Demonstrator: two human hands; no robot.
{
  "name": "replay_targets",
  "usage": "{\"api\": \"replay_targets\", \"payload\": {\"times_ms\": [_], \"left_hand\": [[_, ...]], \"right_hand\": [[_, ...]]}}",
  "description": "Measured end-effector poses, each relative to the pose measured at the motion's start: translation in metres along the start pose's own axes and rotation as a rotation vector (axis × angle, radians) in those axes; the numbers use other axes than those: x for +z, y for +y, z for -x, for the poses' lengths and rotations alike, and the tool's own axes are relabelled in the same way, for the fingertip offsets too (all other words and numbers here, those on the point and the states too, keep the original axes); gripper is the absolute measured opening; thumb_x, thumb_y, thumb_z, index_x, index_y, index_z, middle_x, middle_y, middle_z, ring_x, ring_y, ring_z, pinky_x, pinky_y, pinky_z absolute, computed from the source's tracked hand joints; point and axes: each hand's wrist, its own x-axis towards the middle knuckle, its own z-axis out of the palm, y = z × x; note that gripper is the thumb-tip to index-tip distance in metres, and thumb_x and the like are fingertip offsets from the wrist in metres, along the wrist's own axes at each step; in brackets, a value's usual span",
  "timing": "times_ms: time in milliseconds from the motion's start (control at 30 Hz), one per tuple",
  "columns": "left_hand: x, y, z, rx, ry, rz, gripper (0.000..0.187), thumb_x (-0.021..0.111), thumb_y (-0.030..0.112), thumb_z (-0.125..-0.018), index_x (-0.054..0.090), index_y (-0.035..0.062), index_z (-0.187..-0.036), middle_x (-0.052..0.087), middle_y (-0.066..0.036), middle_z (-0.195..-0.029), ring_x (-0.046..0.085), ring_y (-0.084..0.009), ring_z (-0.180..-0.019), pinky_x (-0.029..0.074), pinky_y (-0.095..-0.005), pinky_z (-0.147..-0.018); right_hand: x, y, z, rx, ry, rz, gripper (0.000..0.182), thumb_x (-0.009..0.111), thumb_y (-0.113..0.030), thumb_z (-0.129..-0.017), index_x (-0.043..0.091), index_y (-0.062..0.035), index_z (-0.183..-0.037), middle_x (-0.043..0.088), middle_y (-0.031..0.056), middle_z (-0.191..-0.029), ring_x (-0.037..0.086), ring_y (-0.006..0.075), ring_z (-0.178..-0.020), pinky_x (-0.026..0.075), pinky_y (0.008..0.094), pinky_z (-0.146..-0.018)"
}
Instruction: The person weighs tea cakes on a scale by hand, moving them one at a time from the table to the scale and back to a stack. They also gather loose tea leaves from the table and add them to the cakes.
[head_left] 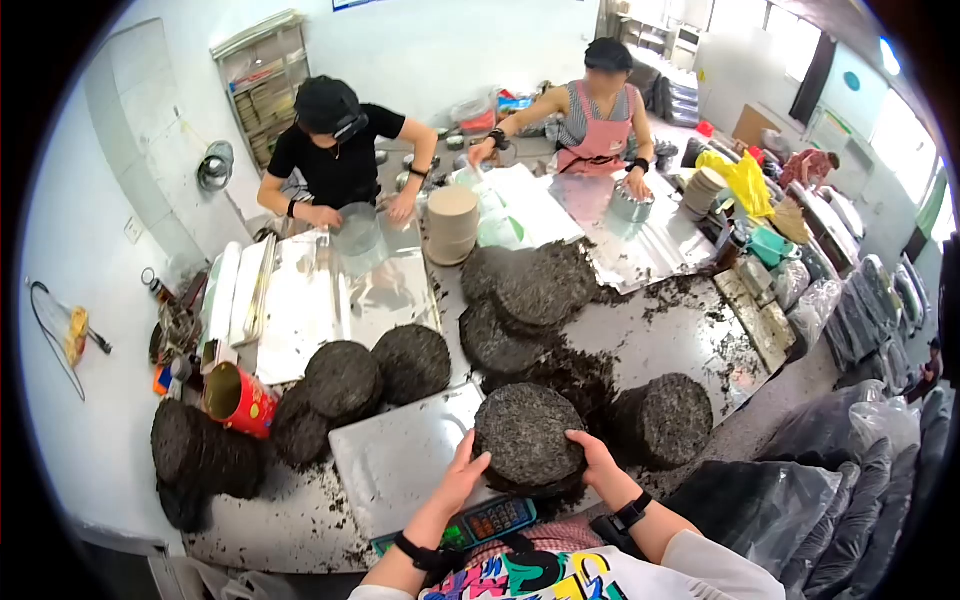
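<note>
Between my two hands is a stack of round dried seaweed sheets point(530, 436), dark and rough, held just above the right edge of a scale's metal platform point(400, 460). My left hand point(462, 474) grips its left side, thumb towards the top. On the opposite side, my right hand point(598, 462) presses its thumb against the rim. Part of the scale's keypad point(500, 519) shows below the stack. A thick seaweed stack point(675, 420) lies on its side to the right, near loose dark flakes point(575, 385).
More seaweed rounds point(545, 285) are piled mid-table, others point(342, 380) left of the scale. A red can point(240, 400) stands at the left. Across the table, one person point(335, 150) handles a clear cylinder point(360, 235); another point(600, 120) touches a metal tin point(632, 205). Black bags point(760, 500) lie right.
</note>
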Motion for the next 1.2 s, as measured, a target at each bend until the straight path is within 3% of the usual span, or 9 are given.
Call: {"api": "replay_targets", "payload": {"times_ms": [267,400,600,800,900,967,1033,1067,1200], "left_hand": [[-0.077,0.045,0.031,0.123,0.548,-0.102,0.038,0.050,0.005,-0.085,0.046,0.0004,-0.123,0.050,-0.011,-0.123,0.045,-0.0214,-0.118,0.034,-0.0339,-0.101],[-0.152,0.005,0.100,-0.021,0.882,-0.042,0.035,0.051,0.002,-0.084,0.049,0.0011,-0.118,0.052,-0.011,-0.118,0.048,-0.0207,-0.113,0.036,-0.0330,-0.098],[-0.247,-0.028,0.198,0.006,1.155,-0.188,0.034,0.056,0.001,-0.083,0.050,0.0012,-0.117,0.056,-0.011,-0.113,0.053,-0.0200,-0.108,0.041,-0.0308,-0.094],[-0.426,0.071,0.191,0.203,1.288,-0.670,0.033,0.060,0.005,-0.082,0.053,0.0012,-0.113,0.058,-0.012,-0.111,0.056,-0.0214,-0.103,0.044,-0.0326,-0.089],[-0.546,0.115,0.176,0.311,1.371,-1.042,0.025,0.060,0.004,-0.075,0.059,0.0003,-0.099,0.060,-0.014,-0.101,0.058,-0.0269,-0.096,0.046,-0.0368,-0.085],[-0.685,0.089,0.169,0.008,1.192,-1.614,0.024,0.055,0.016,-0.083,0.059,0.0003,-0.102,0.060,-0.018,-0.105,0.057,-0.0314,-0.098,0.044,-0.0398,-0.088],[-0.753,0.084,0.142,0.341,1.077,-1.752,0.029,0.048,0.018,-0.090,0.055,-0.0049,-0.107,0.058,-0.022,-0.104,0.054,-0.0360,-0.100,0.043,-0.0416,-0.089],[-0.755,0.091,0.128,0.097,1.078,-1.172,0.031,0.048,0.019,-0.091,0.054,-0.0058,-0.108,0.057,-0.024,-0.105,0.052,-0.0375,-0.101,0.041,-0.0430,-0.089],[-0.793,0.071,0.073,-0.094,0.844,-1.335,0.045,0.042,0.026,-0.095,0.045,-0.0092,-0.123,0.049,-0.027,-0.124,0.048,-0.0394,-0.113,0.036,-0.0400,-0.100]], "right_hand": [[0.001,-0.138,-0.155,-0.607,0.215,-0.883,0.055,0.057,-0.037,-0.077,0.050,-0.0113,-0.125,0.047,0.0081,-0.133,0.045,0.0264,-0.119,0.036,0.0415,-0.100],[0.023,-0.185,-0.180,-0.266,0.312,-0.886,0.061,0.060,-0.045,-0.080,0.041,-0.0128,-0.129,0.039,0.0018,-0.135,0.042,0.0199,-0.117,0.034,0.0451,-0.094],[0.100,-0.063,-0.115,-0.343,-0.475,-0.179,0.045,0.049,-0.025,-0.091,0.042,-0.0111,-0.133,0.047,0.0072,-0.132,0.046,0.0238,-0.120,0.037,0.0416,-0.095],[0.134,0.025,-0.024,-0.551,-0.466,0.703,0.017,0.056,-0.003,-0.084,0.055,-0.0038,-0.101,0.057,0.0011,-0.081,0.057,0.0097,-0.073,0.048,0.0235,-0.069],[0.127,0.055,-0.003,-0.544,-0.393,0.860,0.017,0.059,-0.005,-0.083,0.057,-0.0020,-0.099,0.063,0.0052,-0.086,0.061,0.0129,-0.078,0.050,0.0262,-0.070],[0.123,0.069,0.020,-0.547,-0.280,1.138,0.019,0.061,-0.009,-0.083,0.059,-0.0015,-0.100,0.065,0.0072,-0.088,0.063,0.0136,-0.080,0.050,0.0272,-0.070],[0.132,0.072,0.051,-0.573,-0.259,1.286,0.023,0.062,-0.015,-0.082,0.061,-0.0054,-0.103,0.066,0.0070,-0.091,0.064,0.0157,-0.080,0.050,0.0283,-0.072],[0.134,0.075,0.059,-0.609,-0.223,1.356,0.023,0.061,-0.016,-0.083,0.060,-0.0056,-0.103,0.066,0.0071,-0.092,0.064,0.0165,-0.082,0.050,0.0287,-0.074],[0.135,0.100,0.069,-0.621,-0.103,1.316,0.024,0.060,-0.019,-0.083,0.061,-0.0076,-0.104,0.066,0.0077,-0.093,0.064,0.0194,-0.082,0.051,0.0297,-0.073]]}}
